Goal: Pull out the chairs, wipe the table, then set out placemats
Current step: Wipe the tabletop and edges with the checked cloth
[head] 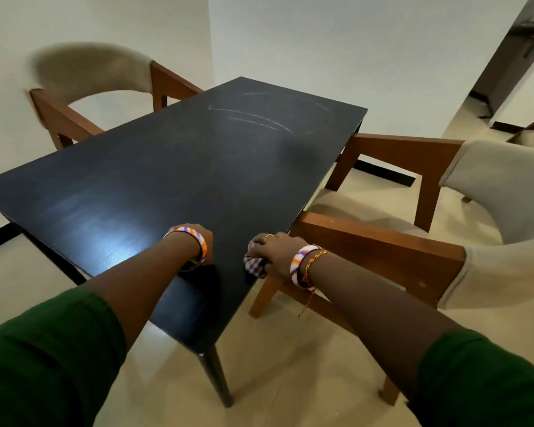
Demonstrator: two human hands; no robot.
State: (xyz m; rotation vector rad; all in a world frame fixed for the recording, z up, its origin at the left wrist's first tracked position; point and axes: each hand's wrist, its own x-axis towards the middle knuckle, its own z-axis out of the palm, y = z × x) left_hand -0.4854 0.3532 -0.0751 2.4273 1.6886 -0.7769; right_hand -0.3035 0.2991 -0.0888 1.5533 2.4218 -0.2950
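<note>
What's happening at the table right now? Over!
Right hand grips checked cloth at the black table near corner. Left hand rests on tabletop. Chair at right side, pulled out. No placemats visible. Over.

- A white wall point(336, 41) stands behind the furniture, plain and unmarked.
- A black skirting strip point(383, 172) runs along its foot, where wall meets floor.
- The floor point(290, 374) is cream tile, glossy, with a pale reflection near the bottom centre.
- A dark doorway point(512, 53) opens at the upper right; what lies beyond it is too dim to tell.
</note>
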